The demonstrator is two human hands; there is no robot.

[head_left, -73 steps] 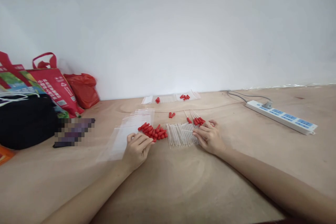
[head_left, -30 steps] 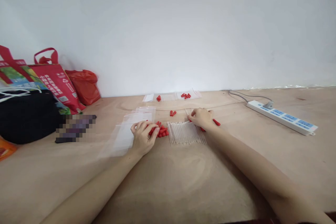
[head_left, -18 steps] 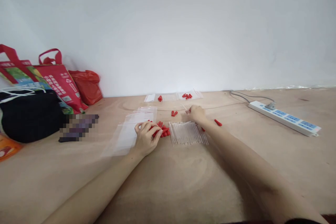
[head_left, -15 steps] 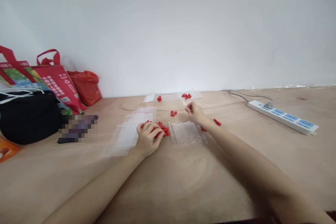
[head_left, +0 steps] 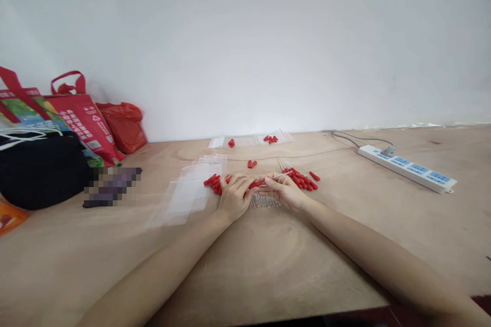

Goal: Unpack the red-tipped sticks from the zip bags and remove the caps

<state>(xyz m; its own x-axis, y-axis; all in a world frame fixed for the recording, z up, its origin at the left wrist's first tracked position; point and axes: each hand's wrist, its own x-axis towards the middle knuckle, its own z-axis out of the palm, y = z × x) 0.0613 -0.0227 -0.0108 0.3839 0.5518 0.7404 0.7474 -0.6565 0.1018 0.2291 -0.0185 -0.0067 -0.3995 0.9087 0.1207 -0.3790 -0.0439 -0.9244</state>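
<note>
Over the row of clear thin tubes (head_left: 264,202), my two hands meet. My left hand (head_left: 236,195) is closed around a red dropper bulb (head_left: 255,184). In my right hand (head_left: 288,192) a clear dropper tube (head_left: 283,176) is pinched, one end at the bulb's mouth; whether it sits inside cannot be made out. Loose red bulbs (head_left: 212,182) lie in a pile by my left hand, partly covered by it. Beyond my right hand is a group of red bulbs (head_left: 305,182) with clear tubes (head_left: 283,163) sticking out of them.
Flat zip bags (head_left: 192,184) lie left of my hands. Two red bulbs (head_left: 252,164) lie ahead, and a filled clear bag (head_left: 247,141) is near the wall. A power strip (head_left: 406,167) is at the right. Shopping bags (head_left: 82,122) and a black bag (head_left: 46,171) stand left.
My right hand has come back toward me with a tube, uncovering the red-bulbed group. My left hand has moved right from the pile with a bulb, and the hands now meet.
</note>
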